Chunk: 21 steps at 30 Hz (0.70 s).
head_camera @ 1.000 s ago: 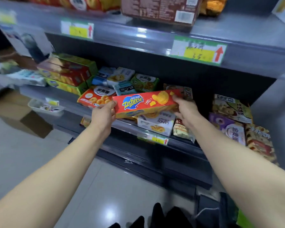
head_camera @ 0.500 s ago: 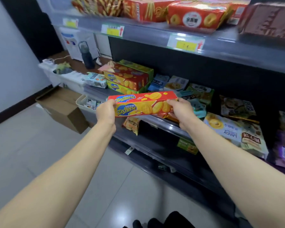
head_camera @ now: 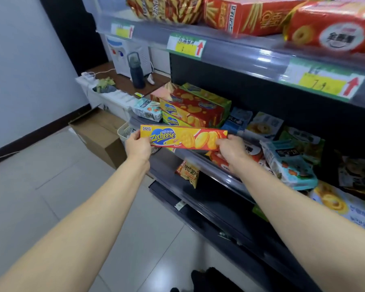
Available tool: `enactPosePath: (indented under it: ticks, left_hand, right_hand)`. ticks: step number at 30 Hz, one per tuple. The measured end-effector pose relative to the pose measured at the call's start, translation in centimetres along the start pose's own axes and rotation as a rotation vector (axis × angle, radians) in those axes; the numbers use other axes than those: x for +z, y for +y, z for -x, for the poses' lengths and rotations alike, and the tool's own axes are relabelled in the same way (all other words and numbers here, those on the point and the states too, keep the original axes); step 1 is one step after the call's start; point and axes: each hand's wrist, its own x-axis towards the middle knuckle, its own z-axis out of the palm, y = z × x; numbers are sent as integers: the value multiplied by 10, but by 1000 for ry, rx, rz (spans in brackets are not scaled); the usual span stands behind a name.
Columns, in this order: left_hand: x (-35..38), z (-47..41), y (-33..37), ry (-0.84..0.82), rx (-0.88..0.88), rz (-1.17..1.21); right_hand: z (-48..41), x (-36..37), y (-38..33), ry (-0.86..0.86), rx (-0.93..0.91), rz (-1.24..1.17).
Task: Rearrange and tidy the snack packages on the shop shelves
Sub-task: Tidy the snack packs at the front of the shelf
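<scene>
Two-handed hold on the Zecheese box [head_camera: 183,137]: pinched at its yellow end by the left hand [head_camera: 137,146], thumb on the front face, fingers out of sight behind; gripped at its red end by the right hand [head_camera: 230,148], fingers curled round the lower corner. Hangs in the air, long side roughly level, broad printed face toward the camera, just in front of the middle shelf [head_camera: 209,166] rail and resting on nothing. Sits just below and in front of the stack of matching boxes [head_camera: 190,110] at the shelf's left end, with the jumble of teal packets [head_camera: 291,165] off to the right.

Against a second ago: no longer low over the loose packets mid-shelf, but carried leftwards along the rail. Against half a second ago: nearer the stack, and rolled so that only the broad face shows rather than face and top edge together. Same pinch at both ends throughout.

For the task, probably like going to like: one stray box out of the jumble and heading for its own kind. Not yet set down; likely needs raising onto the stack's top, square with the boxes already there.
</scene>
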Motion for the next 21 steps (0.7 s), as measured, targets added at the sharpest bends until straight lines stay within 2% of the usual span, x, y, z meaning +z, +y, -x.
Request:
enactPosePath:
  ticks: [5, 14, 21]
  left_hand:
    - [6, -45, 6, 43, -28, -9]
    - [34, -122, 9, -54, -18, -138]
    - [42, -199, 14, -262, -90, -288]
  right_hand:
    - [-25, 21, -12, 4, 21, 49]
    - [-69, 50, -24, 93, 144, 166]
    - [-89, 94, -32, 182, 296, 138]
